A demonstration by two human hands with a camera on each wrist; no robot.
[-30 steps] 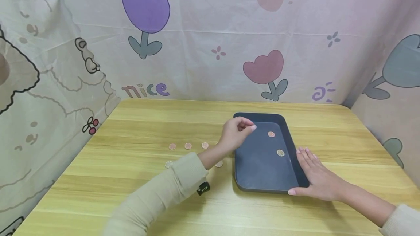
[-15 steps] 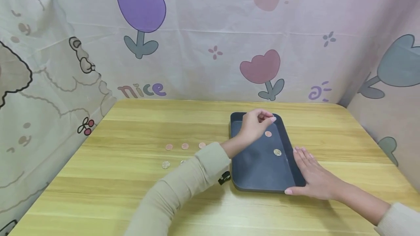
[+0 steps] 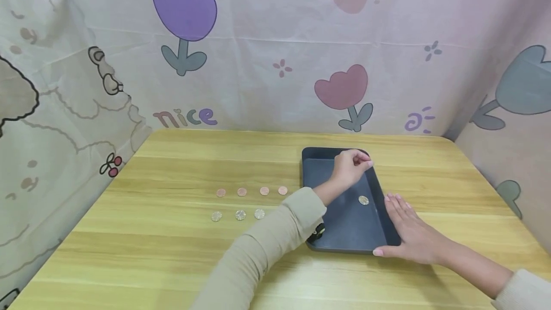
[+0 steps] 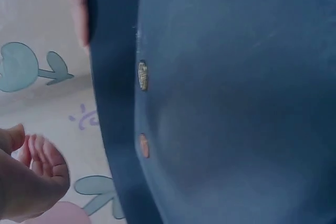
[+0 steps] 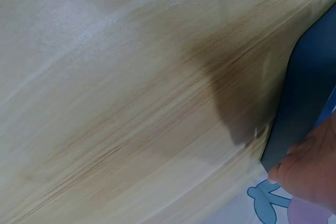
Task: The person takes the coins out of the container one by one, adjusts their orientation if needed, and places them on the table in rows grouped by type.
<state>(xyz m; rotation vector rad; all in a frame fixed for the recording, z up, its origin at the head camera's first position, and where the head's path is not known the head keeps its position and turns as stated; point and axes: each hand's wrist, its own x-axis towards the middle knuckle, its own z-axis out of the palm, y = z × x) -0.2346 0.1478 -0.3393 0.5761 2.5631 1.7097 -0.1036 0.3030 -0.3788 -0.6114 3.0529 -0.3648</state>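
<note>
My left hand [image 3: 349, 166] is over the back right of a dark grey tray [image 3: 340, 233], its thumb and fingertips pinched together. What they pinch is almost wholly hidden; it seems to be a coin. Inside the tray, a gold-coloured coin [image 3: 363, 200] lies near the right wall. A copper coin [image 4: 144, 146] beside it shows in the left wrist view, but the left hand covers it in the head view. My right hand [image 3: 415, 236], fingers straight, rests against the tray's right side near the front corner.
Left of the tray, copper coins [image 3: 242, 192] form a row on the wooden table [image 3: 172, 252]. Silvery coins [image 3: 240, 215] form a nearer row, partly behind the left sleeve [image 3: 275, 233]. A printed cloth [image 3: 258, 85] hangs behind the table.
My left hand has moved right across the tray to above its right wall, now covering the copper coin inside. More coins on the table show behind the arm. My right hand stays put.
</note>
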